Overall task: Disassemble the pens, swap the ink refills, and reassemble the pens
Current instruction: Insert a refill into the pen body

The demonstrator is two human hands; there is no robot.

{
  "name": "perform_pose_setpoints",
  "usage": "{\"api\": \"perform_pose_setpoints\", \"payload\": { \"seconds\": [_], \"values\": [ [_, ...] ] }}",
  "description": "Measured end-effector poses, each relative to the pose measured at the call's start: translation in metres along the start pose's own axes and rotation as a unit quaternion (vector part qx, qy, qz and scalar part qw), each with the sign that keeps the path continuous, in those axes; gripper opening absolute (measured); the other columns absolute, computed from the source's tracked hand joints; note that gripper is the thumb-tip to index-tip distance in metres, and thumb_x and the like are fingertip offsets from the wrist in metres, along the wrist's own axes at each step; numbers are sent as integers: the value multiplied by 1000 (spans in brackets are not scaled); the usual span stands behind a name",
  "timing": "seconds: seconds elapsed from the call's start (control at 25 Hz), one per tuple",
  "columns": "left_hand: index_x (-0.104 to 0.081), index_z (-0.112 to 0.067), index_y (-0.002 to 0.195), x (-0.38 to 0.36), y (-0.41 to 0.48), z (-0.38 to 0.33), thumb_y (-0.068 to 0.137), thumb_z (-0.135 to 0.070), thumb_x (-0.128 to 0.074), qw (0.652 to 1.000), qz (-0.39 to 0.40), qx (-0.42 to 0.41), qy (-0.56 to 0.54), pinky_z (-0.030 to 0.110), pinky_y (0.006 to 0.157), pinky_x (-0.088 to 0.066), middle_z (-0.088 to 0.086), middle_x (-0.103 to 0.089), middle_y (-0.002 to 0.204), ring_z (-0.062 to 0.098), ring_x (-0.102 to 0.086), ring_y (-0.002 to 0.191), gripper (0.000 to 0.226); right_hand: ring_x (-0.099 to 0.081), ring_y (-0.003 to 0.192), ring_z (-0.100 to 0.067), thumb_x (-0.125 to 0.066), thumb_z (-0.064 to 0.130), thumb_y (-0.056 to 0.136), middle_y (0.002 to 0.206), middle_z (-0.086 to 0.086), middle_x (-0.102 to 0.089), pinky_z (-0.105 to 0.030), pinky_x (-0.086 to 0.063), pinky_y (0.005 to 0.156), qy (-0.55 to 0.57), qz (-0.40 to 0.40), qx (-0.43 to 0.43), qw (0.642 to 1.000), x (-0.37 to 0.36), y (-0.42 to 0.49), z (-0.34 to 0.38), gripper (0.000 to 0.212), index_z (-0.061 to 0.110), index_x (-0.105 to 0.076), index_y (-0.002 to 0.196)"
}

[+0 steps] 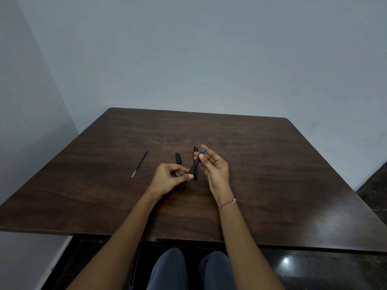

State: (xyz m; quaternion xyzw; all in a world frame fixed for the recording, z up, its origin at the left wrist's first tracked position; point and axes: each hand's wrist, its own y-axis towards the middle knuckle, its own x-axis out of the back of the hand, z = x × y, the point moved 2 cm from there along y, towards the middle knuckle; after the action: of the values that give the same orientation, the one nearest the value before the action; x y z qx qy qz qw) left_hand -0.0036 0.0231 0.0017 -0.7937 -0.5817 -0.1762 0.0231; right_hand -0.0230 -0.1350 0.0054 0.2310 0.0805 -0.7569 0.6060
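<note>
Your left hand (167,179) pinches the black pen barrel (192,170) above the table (272,164), your right hand (214,167) pinches its blue tip (202,151); loose refill (139,163) lies well left, black cap (178,158) behind your left hand

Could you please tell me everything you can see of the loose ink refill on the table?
The ink refill is a thin, straight tube, plastic by the look, blue-violet along most of its length, with a pale end nearest the person. It lies flat on the dark wooden table, slanted, its far end leaning right. Only the table touches it; it is apart from the left hand, which grips a pen.
</note>
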Motion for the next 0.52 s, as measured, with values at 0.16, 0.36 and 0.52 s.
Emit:
{"api": "perform_pose_setpoints", "payload": {
  "seconds": [0.16,0.36,0.52],
  "values": [
    [-74,-17,81,-1,1,3,69,-18,-82,999,43,12,6,14,59,-48,-5,-69,63,1,-61,59,14,-68,78,-1,-74,2,77,85,6,-73,-15,-52,66,-68,-46,25,996,-1,0,1,28,16,-69,100],
    [-75,-22,78,0,2,4,70,-18,-82,998,64,15,-20,15,56,-48,-3,-71,64,3,-63,59,11,-68,90,-11,-56,14,93,99,-6,-71,-24,-54,80,-6,-7,-8,1000,-1,1,-3,20,14,-66,110],
    [-75,-25,76,2,1,1,70,-20,-81,997,64,9,-36,15,54,-49,-1,-73,67,4,-64,59,10,-70,90,-16,-46,4,97,101,-9,-73,-25,-56,77,85,28,-32,996,1,3,-1,28,14,-62,116]
  ]
}}
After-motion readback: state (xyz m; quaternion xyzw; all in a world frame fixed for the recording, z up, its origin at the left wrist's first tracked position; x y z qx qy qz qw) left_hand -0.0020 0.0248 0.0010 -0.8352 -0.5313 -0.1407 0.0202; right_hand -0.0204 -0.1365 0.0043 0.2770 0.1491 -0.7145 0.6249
